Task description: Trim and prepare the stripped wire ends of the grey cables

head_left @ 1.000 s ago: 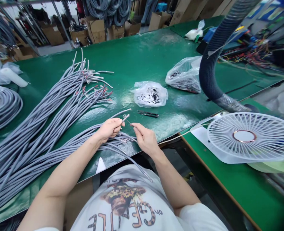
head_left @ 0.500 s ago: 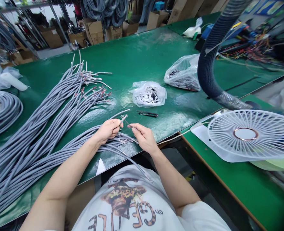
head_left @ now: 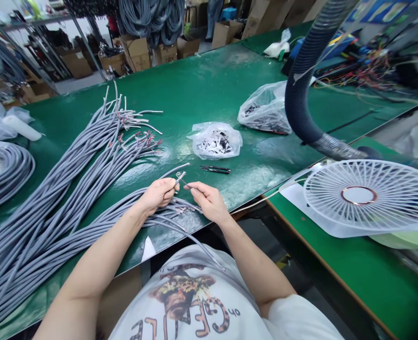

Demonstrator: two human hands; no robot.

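Left hand (head_left: 157, 194) curled shut round grey round-sheathed cable (head_left: 169, 173), w/ thin stripped wires (head_left: 181, 178) poking out just past fingertips. Right hand (head_left: 209, 202): thumb + index pinched narrow on thin strand (head_left: 186, 187) right by those wires, too small to tell exactly what. Under both hands, long bundle of grey cables (head_left: 70, 208) runs left across green work-table mat (head_left: 194, 80). Just beyond fingers, black-handled steel snips (head_left: 215, 169) lie flat; past them, clear plastic bag of black-and-white bits (head_left: 215, 141), then 2nd clear bag of dark parts (head_left: 265, 111). Right of fingers, white plastic fan guard (head_left: 357, 194) on lower green bench (head_left: 336, 269).
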